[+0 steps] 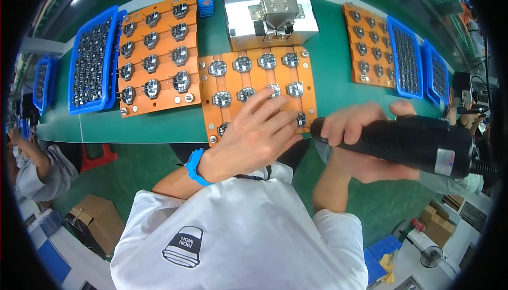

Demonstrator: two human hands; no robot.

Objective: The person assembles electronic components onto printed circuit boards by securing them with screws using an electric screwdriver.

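My left hand (264,134), with a blue band at the wrist, reaches over an orange fixture board (210,111). Its fingers are apart and bent, the tips by a small round circuit board (273,90) in the middle row. Several such round boards sit in rows on this fixture, and the hand covers part of the lower row. In my right hand (360,131) is a thick black corded hand tool (410,140), held roughly level. Its narrow end points left toward the fixture's right edge, and its ribbed cable end points right. The right hand is slightly blurred.
Behind the fixture stands a silver metal machine (272,20). A second orange fixture (159,51) lies left, a third (368,43) right. Blue trays (79,104), (406,57) of small parts flank them. Another person's arm (29,149) shows at the far left.
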